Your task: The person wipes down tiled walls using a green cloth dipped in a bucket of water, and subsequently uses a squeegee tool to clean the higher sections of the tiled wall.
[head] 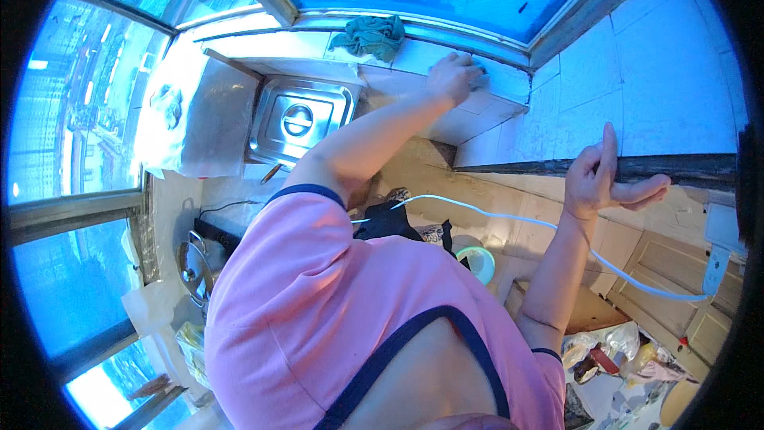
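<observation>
On the white tiled window ledge (418,60), my left hand (452,79) presses down with its fingers closed over a small grey-green cloth or pad (479,76). Most of that piece is hidden under the fingers. A crumpled dark green cloth (373,37) lies on the same ledge, to the left of the hand. My right hand (600,176) is raised at the right with nothing in it and its fingers apart. Behind it are the white wall tiles (650,95) and their dark lower edge; whether it touches them I cannot tell.
A lidded stainless steel pan (301,122) sits left of my left forearm. Further left stands a lidded pot (196,269). A white cable (495,214) crosses below my right hand to a power strip (715,272). A green-rimmed basin (477,264) and plastic bags (622,339) are lower down.
</observation>
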Available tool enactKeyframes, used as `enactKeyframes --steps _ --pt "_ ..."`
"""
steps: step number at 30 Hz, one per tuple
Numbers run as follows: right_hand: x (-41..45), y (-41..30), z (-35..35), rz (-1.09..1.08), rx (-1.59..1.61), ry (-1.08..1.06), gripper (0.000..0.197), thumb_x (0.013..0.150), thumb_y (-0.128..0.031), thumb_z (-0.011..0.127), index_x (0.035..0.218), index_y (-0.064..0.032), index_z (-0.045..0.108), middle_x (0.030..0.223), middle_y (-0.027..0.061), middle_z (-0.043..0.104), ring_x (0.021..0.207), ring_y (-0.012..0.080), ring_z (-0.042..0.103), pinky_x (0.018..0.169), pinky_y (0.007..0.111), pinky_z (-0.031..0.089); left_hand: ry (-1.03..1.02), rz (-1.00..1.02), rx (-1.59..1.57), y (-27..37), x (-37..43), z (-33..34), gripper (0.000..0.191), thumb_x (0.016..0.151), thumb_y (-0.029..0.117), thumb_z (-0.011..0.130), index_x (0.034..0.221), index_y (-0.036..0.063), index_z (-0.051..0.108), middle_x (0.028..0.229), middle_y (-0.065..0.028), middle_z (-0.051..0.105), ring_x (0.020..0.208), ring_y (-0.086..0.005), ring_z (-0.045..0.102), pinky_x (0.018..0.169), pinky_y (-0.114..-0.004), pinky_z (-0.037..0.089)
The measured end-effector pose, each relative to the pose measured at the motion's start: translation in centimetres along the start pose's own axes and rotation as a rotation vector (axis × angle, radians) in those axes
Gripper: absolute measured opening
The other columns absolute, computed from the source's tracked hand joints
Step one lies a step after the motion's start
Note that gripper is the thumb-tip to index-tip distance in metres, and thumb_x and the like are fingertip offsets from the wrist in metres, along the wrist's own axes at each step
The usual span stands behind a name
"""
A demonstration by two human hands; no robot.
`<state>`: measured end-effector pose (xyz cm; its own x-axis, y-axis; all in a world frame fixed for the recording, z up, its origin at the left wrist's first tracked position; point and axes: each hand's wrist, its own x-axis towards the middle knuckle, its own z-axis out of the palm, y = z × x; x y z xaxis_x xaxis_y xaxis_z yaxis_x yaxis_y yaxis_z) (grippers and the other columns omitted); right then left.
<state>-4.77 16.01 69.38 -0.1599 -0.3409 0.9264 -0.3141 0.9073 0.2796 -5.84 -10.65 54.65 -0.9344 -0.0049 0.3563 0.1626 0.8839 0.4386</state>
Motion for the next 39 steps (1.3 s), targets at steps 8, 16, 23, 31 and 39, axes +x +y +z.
enactKeyframes --steps 8,16,23,31,39 --pt "0.6 -1.0 0.2 0.045 0.043 0.011 0.028 0.078 -0.010 0.055 0.094 -0.0259 0.072 0.142 0.0359 0.014 0.132 0.0481 0.013 0.105 0.056 0.017 0.095 -0.134 0.192 -6.3 -3.0 -5.5 0.020 0.079 0.019 0.060 0.095 0.0118 0.067 0.095 -0.0089 0.059 0.089 -0.0290 0.056 0.078 -0.040 0.049" --pt "0.4 -0.8 0.2 0.025 0.060 0.018 0.029 0.078 -0.009 0.055 0.095 -0.0239 0.072 0.141 0.0359 0.015 0.132 0.0478 0.013 0.106 0.056 0.016 -0.047 -0.077 0.088 0.3 -1.5 -0.8 0.033 0.074 0.010 0.059 0.103 0.0249 0.065 0.105 -0.0012 0.058 0.097 -0.0284 0.054 0.080 -0.039 0.049" --pt "0.3 -1.1 -0.1 0.041 0.066 -0.008 0.026 0.080 -0.012 0.056 0.095 -0.0255 0.072 0.141 0.0367 0.015 0.133 0.0472 0.014 0.106 0.055 0.016 0.139 -0.136 0.163 -10.5 -7.3 -7.7 0.032 0.069 0.017 0.070 0.100 0.0112 0.066 0.103 -0.0122 0.060 0.095 -0.0324 0.056 0.084 -0.041 0.047" --pt "0.3 -1.0 0.1 0.050 0.050 0.002 0.025 0.080 -0.013 0.056 0.093 -0.0273 0.072 0.141 0.0369 0.015 0.133 0.0473 0.013 0.106 0.055 0.016 0.093 -0.328 0.115 -8.7 -4.9 -7.9 0.036 0.070 0.027 0.073 0.101 0.0100 0.067 0.109 -0.0148 0.059 0.097 -0.0337 0.056 0.086 -0.040 0.046" --pt "0.4 -0.9 0.1 0.014 0.076 0.005 0.029 0.077 -0.007 0.057 0.093 -0.0253 0.072 0.143 0.0350 0.011 0.134 0.0457 0.009 0.106 0.055 0.016 -0.014 -0.021 0.027 2.6 1.8 3.4 0.020 0.076 0.020 0.063 0.095 0.0174 0.067 0.096 -0.0080 0.061 0.090 -0.0295 0.057 0.078 -0.041 0.049"
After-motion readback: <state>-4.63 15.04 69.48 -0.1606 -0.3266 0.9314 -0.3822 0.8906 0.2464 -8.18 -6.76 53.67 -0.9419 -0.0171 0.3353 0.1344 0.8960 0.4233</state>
